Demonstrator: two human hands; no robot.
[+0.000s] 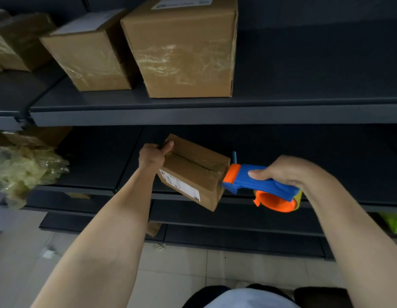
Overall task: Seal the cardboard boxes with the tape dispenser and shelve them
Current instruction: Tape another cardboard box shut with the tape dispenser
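From the head camera, I see my left hand (152, 155) gripping the far left corner of the small cardboard box (193, 172), thumb laid on top and fingers curled round the back of it. My right hand (282, 171) is wrapped round the blue handle of the tape dispenser (255, 181), fingers closed over it and thumb stretched along its side. The dispenser's orange head touches the right end of the box at its top edge; the orange tape roll (275, 202) hangs below my wrist.

The box is held tilted in front of the middle shelf (315, 174), over its front edge. Above it, the upper shelf (193, 114) carries a large taped box (184, 52), with a second box (88, 56) just beside it on the left. A crumpled wad of clear plastic (26, 167) sits at the left end of the middle level.

The small box has glossy clear tape running along its top seam and a white label (182, 185) on its near side.
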